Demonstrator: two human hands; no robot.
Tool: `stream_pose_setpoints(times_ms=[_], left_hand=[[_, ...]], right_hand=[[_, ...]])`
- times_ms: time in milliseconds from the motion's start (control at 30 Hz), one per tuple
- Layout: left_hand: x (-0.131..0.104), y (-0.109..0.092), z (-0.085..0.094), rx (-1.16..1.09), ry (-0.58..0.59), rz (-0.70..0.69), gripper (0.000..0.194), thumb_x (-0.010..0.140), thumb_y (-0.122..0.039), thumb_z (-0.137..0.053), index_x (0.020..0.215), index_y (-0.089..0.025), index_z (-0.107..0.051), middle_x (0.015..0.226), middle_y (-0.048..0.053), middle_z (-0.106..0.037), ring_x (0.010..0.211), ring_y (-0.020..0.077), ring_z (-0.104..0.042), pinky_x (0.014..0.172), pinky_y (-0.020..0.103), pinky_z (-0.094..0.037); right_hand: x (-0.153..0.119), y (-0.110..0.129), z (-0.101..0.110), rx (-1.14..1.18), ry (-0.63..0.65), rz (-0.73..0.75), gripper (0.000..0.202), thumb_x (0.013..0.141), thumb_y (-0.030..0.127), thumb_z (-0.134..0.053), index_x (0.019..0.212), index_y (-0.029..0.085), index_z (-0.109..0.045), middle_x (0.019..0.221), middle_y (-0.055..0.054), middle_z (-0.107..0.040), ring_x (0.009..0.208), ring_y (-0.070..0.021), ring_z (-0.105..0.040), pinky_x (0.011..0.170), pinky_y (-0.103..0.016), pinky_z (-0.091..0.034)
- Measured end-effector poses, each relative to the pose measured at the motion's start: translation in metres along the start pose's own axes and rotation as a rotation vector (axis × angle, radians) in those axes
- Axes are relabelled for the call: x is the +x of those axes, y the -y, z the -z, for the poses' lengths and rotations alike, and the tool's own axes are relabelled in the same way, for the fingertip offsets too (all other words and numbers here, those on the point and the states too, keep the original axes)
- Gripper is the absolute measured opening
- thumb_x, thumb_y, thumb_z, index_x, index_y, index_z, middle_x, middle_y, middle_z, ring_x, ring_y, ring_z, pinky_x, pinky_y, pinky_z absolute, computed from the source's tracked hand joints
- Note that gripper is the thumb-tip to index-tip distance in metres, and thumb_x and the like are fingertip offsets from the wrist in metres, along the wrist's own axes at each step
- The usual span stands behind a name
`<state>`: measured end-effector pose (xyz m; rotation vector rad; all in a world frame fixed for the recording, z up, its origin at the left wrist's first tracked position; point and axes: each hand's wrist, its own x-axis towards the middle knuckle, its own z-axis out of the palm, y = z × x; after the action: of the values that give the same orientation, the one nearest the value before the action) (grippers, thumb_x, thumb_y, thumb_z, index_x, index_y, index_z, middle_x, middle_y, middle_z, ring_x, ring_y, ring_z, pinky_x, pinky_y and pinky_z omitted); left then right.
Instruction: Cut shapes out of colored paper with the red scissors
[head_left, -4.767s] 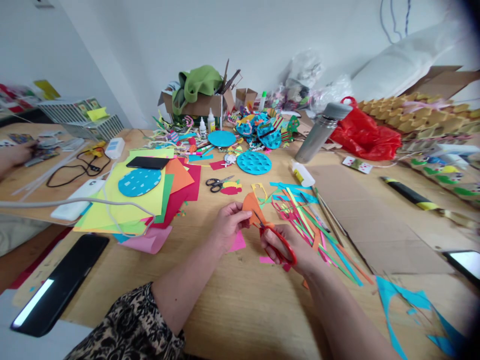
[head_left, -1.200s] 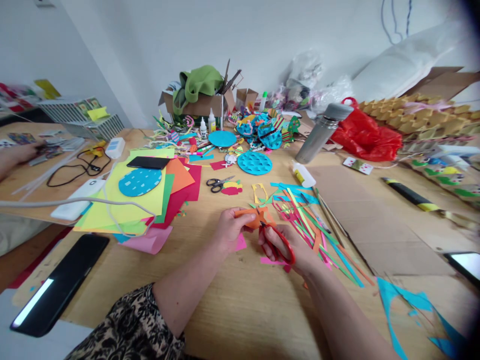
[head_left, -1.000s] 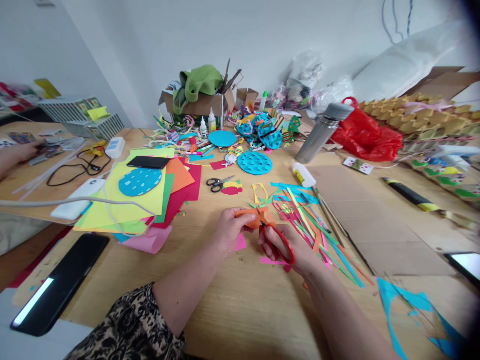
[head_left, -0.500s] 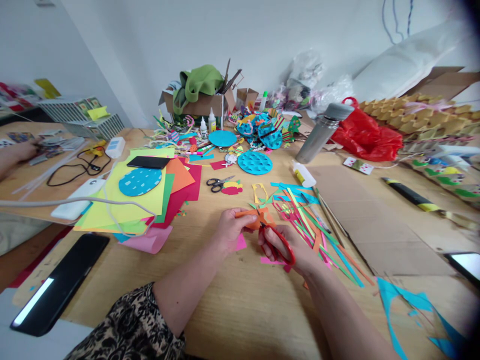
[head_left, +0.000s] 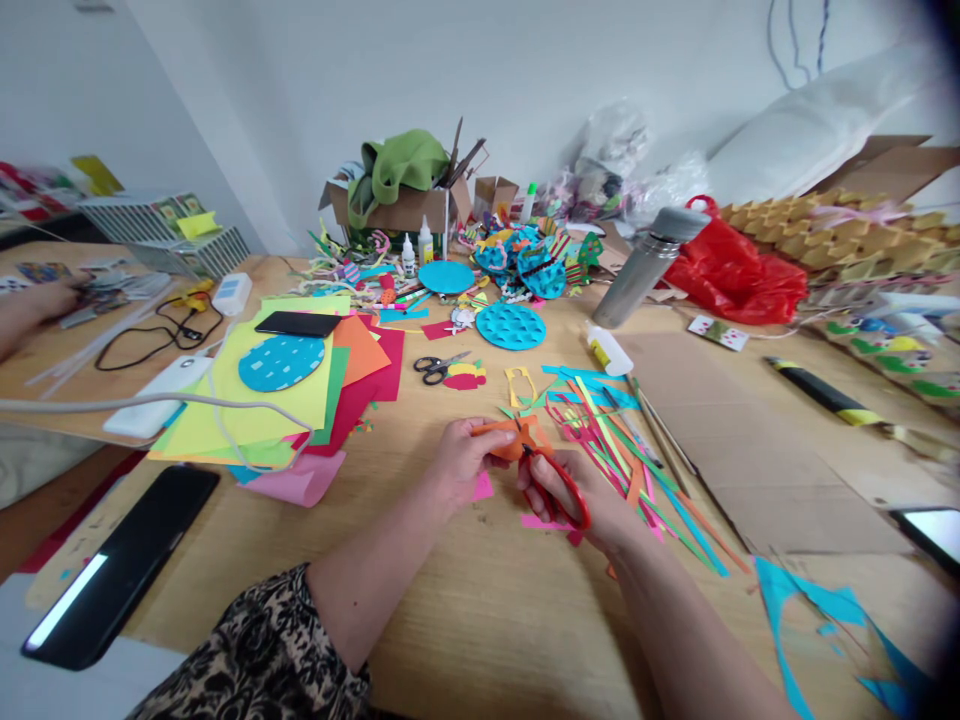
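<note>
Two bare hands, over a pale wooden table [head_left: 450, 640], set in from its near edge.

Left hand [head_left: 459, 462]: closed in a pinch, thumb uppermost, on one small cut piece of orange paper [head_left: 516, 449]; presumably pinched so to keep the paper firm and easily turned against the blades.

Right hand [head_left: 562, 480]: closed round one pair of scissors with red looped handles [head_left: 581, 503]; blades aimed away from the near edge, at the orange paper between the hands. How wide they stand cannot be told. The paper appears raised off the table, likely giving the lower blade room.

Surroundings:
- One tangle of thin multicoloured paper strips [head_left: 604, 432], just beside the right hand, towards the right edge; likely to crowd that wrist.
- Bright pink paper scraps [head_left: 482, 487], below the hands.
- One smaller pair of black-handled scissors [head_left: 433, 371], farther towards the back edge.
- One white plastic glue bottle with yellow label [head_left: 613, 354], on its side.
- One flat brown cardboard sheet [head_left: 742, 450], towards the right edge.
- One pile of yellow, green, red and orange sheets [head_left: 304, 420], towards the left edge, bearing a black phone [head_left: 298, 324], perhaps a handy weight; a grey cable [head_left: 150, 405] crosses it and could snag a drawn sheet.
</note>
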<state>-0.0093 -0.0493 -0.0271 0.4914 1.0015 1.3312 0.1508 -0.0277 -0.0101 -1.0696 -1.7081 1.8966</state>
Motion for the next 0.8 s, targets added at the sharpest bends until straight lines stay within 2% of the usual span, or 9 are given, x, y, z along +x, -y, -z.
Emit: stream_pose_setpoints(times_ms=[800], left_hand=[[0.0001,-0.0009,0.0000,-0.022,-0.008,0.018,0.024,0.052,-0.025,-0.082,0.067,-0.012,-0.068,0.064,0.004,-0.064,0.060,0.0130,-0.055,0.057,0.026,-0.035]], right_hand=[[0.0001,-0.0015,0.0007,-0.031,-0.025,-0.016,0.063,0.069,0.080,-0.061,0.064,0.018,-0.057,0.042,0.002,-0.050,0.035,-0.0089,-0.040,0.038,-0.023,-0.028]])
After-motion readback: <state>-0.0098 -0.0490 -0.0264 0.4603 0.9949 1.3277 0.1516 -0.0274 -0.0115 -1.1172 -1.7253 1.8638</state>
